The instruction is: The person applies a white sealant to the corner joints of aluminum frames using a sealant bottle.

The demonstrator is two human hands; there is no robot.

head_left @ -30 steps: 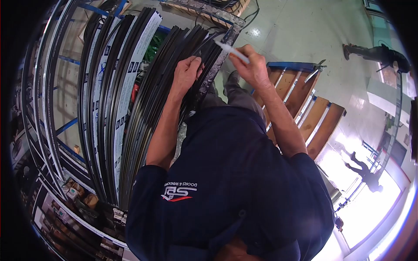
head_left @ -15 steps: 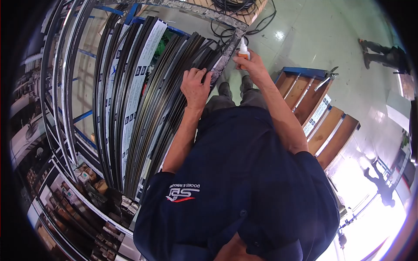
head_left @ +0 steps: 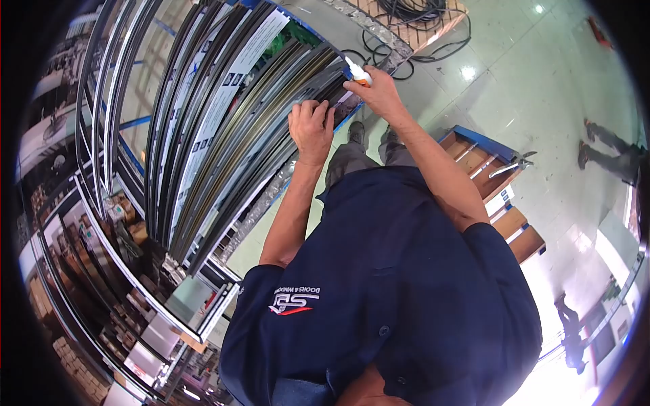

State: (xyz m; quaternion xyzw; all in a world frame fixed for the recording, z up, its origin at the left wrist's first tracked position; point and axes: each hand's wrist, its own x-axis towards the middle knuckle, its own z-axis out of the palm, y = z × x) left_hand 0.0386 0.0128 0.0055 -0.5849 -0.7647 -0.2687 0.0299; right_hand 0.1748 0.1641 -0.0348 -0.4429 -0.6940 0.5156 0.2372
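My right hand (head_left: 380,95) grips a white squeeze bottle (head_left: 359,72) with an orange label and a narrow nozzle. The bottle tilts to the left, its tip over the far ends of the long dark profiles (head_left: 271,125). Just left of it, my left hand (head_left: 311,130) lies on the nearest profile, fingers curled over it and thumb alongside; the fingertips are partly hidden. The profiles lie side by side in a rack (head_left: 267,196), some covered with white printed film (head_left: 230,84).
Coiled black cable (head_left: 413,10) lies on a wooden pallet (head_left: 443,24) beyond the rack, with loops trailing on the floor. To my right stands a blue-edged wooden rack (head_left: 474,152) with a metal clamp (head_left: 518,162). Other people's legs (head_left: 613,152) show at far right.
The bottle has gone from upright beside the rack to tilted left over the profile ends, with my right hand turned. My left hand stays on the profiles. The whole view has shifted slightly.
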